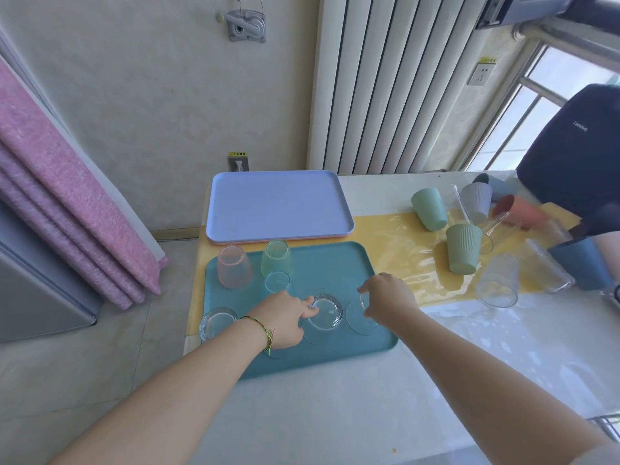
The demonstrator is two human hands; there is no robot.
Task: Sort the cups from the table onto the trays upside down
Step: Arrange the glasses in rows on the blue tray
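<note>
A teal tray (335,263) lies at the table's near left, with a lilac tray (278,206) behind it. Upside down on the teal tray stand a pink cup (233,266), a green cup (276,258), a small clear cup (276,281) and a clear glass (218,322) at the left edge. My left hand (285,318) touches the base of an inverted clear glass (323,313) with its fingertips. My right hand (387,300) grips another inverted clear glass (362,318) standing on the tray. More cups wait at the right: green ones (429,209) (463,248), a grey one (476,199), clear ones (498,285).
A yellow mat (402,250) under clear film covers the middle of the table. A dark bag (570,146) and a red cup (518,211) sit at the far right, with a blue cup (580,263) nearby. A radiator and wall stand behind; pink cloth hangs left.
</note>
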